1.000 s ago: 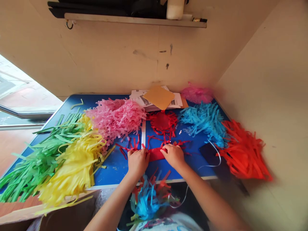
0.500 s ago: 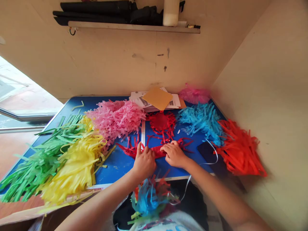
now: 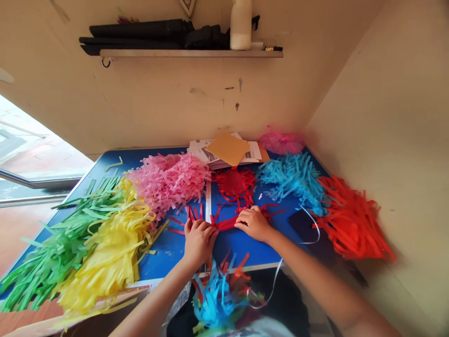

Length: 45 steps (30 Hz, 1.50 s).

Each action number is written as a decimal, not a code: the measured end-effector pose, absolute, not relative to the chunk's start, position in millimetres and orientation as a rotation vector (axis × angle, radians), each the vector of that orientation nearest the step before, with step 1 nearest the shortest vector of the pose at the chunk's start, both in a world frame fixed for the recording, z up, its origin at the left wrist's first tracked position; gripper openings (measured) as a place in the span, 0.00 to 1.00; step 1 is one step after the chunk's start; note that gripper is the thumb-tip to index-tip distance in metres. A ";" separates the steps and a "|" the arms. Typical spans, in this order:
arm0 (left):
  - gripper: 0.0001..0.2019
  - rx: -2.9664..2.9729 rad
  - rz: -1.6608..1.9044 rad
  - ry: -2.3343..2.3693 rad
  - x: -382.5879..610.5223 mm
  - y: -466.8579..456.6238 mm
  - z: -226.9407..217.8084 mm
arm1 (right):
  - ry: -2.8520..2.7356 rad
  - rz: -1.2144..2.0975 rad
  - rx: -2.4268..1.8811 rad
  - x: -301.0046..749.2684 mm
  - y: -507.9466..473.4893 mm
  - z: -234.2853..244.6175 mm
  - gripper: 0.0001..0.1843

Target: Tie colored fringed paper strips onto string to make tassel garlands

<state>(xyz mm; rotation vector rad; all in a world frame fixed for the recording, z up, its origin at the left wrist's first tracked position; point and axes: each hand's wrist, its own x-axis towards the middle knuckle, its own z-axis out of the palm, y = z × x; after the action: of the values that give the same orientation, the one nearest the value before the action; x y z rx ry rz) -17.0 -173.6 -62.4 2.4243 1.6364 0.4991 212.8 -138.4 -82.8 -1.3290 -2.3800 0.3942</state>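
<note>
A strip of red fringed tissue paper (image 3: 227, 223) lies across the front middle of the blue table, its cut fringes pointing away from me and out to both sides. My left hand (image 3: 200, 238) grips its left part with the fingers curled over it. The right part is pinched by my right hand (image 3: 253, 223); fingertips and thumb are pressed together on the paper. Between the two hands the red band looks narrow and stretched. Just beyond it rests a round red fringed piece (image 3: 235, 183). Multicoloured fringe (image 3: 219, 295) with a white ribbon (image 3: 272, 281) hangs at my lap.
Green (image 3: 70, 238), yellow (image 3: 108, 248) and pink fringed paper (image 3: 168, 180) cover the left side of the blue table (image 3: 168, 248). Blue (image 3: 296, 175) and orange-red fringes (image 3: 354, 220) lie right. Papers under a tan card (image 3: 228, 149) sit against the wall, below a shelf (image 3: 189, 53).
My left hand has shifted slightly left and down along the red strip, its raised finger now lowered. The red band between the hands looks narrower and longer. The view has tilted up slightly.
</note>
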 end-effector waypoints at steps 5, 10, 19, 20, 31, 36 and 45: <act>0.17 2.410 0.479 1.751 -14.6 -167.1 -65.8 | -2.366 0.243 -1.492 207.5 -129.5 -88.4 0.17; 0.18 2.451 0.402 1.801 -10.8 -160.5 -68.7 | -2.379 0.237 -1.517 203.7 -120.8 -92.8 0.19; 0.10 2.590 0.462 1.720 -13.4 -161.3 -65.7 | -2.276 0.104 -1.570 205.6 -129.5 -78.8 0.16; 0.10 2.647 0.471 1.652 -14.0 -162.2 -64.6 | -2.304 0.070 -1.494 207.1 -133.0 -76.1 0.14; 0.08 2.769 0.570 1.484 -5.8 -160.9 -64.2 | -2.512 0.046 -1.256 207.2 -136.8 -72.4 0.05; 0.09 2.836 0.712 1.465 -6.4 -160.1 -76.7 | -2.566 -0.116 -1.188 195.3 -148.7 -76.1 0.05; 0.06 2.424 0.669 1.393 -39.8 -164.7 -82.9 | -2.266 0.331 -1.296 240.4 -143.4 -100.2 0.07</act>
<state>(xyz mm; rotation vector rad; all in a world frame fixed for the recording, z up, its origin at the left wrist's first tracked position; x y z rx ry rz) -39.8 -164.7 -82.9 2.4238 1.3929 0.6693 240.4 -143.4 -100.2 -1.2963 -2.2659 0.3315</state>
